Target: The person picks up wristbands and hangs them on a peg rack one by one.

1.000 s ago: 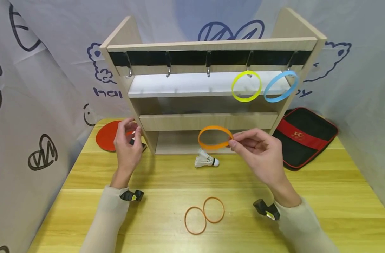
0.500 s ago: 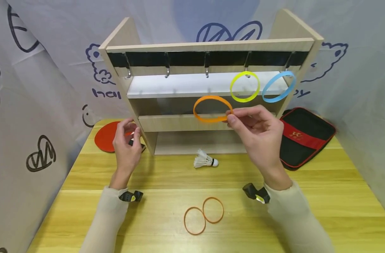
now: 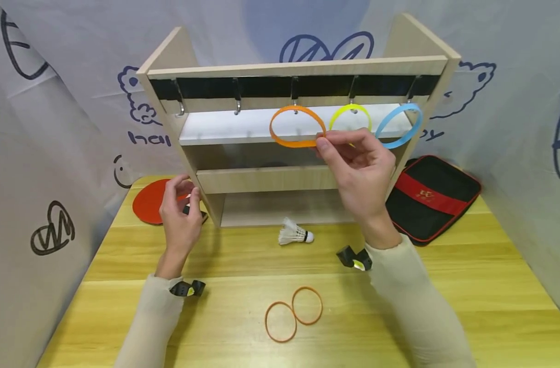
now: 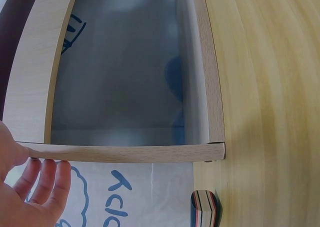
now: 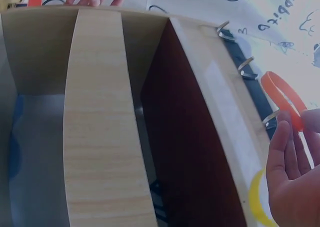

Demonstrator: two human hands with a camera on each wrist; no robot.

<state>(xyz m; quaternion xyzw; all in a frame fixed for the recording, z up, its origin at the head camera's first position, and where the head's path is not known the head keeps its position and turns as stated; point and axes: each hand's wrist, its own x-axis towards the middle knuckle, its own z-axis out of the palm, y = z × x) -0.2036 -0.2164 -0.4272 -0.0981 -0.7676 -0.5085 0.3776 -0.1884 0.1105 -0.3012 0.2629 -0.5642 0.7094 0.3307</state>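
Pinched in the right hand (image 3: 360,166), an orange ring (image 3: 289,144) is up near the middle hook (image 3: 295,99) of the wooden rack (image 3: 261,181); the left hand (image 3: 181,220), loosely curved, touches the rack's left side. Doodled pale cloth (image 3: 73,128) backs the table's rear edge; two thin rings (image 3: 294,311) lie touching toward the front edge of the table (image 3: 225,317)

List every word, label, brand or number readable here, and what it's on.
"hal": backdrop, left of the shelf unit, head view; possibly cut off.
"y": backdrop, right of the shelf unit, head view; preceding letters hidden.
Perhaps "rabbit": backdrop, right wrist view; rotated and blurred, unsure.
Sideways letters: backdrop, left wrist view; unclear.
Mark on the black-and-red bag: too small to read.
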